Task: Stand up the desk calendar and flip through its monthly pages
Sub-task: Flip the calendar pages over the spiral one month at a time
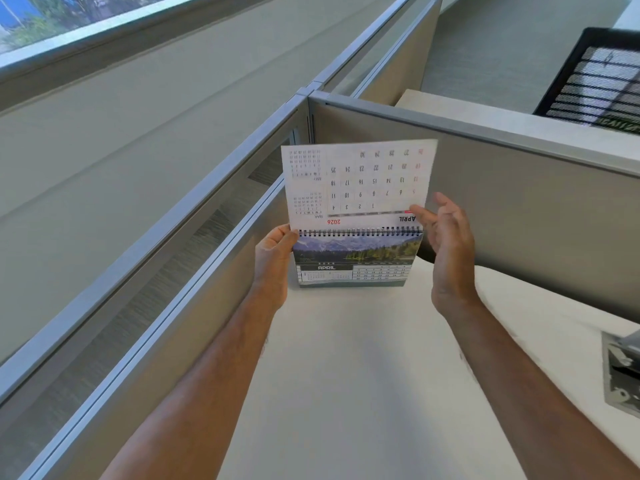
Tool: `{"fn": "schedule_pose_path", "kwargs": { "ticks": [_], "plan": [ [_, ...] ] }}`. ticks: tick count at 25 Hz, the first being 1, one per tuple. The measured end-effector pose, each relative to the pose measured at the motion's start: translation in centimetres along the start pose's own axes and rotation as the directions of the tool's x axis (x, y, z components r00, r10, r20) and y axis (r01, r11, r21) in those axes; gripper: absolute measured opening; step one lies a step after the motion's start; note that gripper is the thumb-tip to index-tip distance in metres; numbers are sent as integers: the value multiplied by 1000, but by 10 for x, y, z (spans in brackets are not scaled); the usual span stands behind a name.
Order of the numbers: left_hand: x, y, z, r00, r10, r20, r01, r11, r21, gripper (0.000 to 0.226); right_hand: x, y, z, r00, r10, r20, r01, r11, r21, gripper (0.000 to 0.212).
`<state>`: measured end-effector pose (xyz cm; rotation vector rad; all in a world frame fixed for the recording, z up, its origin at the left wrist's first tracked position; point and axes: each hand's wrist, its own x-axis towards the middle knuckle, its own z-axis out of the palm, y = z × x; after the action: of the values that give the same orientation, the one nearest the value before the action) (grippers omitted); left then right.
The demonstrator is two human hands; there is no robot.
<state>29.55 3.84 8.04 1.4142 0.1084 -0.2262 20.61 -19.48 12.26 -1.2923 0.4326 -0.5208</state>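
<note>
While the left hand (275,258) grips the calendar (353,261), right hand (446,244) fingers (420,214), spread, lift a page (360,183).

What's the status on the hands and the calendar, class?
Left hand grips spiral-bound desk calendar, standing. Right hand open, fingertips lifting white April page. Nothing obstructing.

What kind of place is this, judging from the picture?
Most likely an office cubicle: grey partition panels with metal trim enclose a white desk, a desk calendar stands on it, and a window runs above.
</note>
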Motion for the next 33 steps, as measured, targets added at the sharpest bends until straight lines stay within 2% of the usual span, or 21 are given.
{"fn": "schedule_pose_path", "kwargs": {
  "ticks": [2,5,9,10,12,15,17,20,25,29,33],
  "plan": [
    [0,-1,3,999,-2,-54,1,1000,-18,16,-2,16,-4,997,-80,8,81,984,-162,37],
    [-1,-1,11,993,-28,-114,23,999,-43,16,-6,39,-17,981,-179,78,195,871,-451,40],
    [0,4,17,984,-36,-176,22,997,-79,14,-9,52,-26,957,-246,155,289,751,-593,45],
    [-1,5,19,983,-26,-183,7,995,-103,15,-10,54,-26,955,-252,158,296,754,-587,47],
    [-1,5,19,982,2,-188,-15,997,-72,3,-13,59,-27,966,-239,96,253,808,-532,51],
    [-2,1,18,978,-11,-207,7,1000,-21,14,-20,72,-31,987,-112,-112,53,900,-433,56],
    [-2,0,17,979,-19,-203,16,1000,-15,15,-27,86,-36,984,-8,-177,-66,910,-408,57],
    [-1,0,15,982,-16,-186,14,1000,-11,16,-35,99,-37,985,93,-144,-144,906,-397,56],
    [-2,-2,15,985,-14,-169,13,1000,-10,18,-41,107,-30,993,102,-57,-117,890,-442,53],
    [-3,-2,15,988,-1,-157,-2,1000,-18,15,-39,105,-27,983,144,-110,-174,920,-352,54],
    [-3,-3,15,987,10,-162,-13,1000,-17,16,-38,106,-32,986,119,-120,-155,919,-362,46]
  ]
}}
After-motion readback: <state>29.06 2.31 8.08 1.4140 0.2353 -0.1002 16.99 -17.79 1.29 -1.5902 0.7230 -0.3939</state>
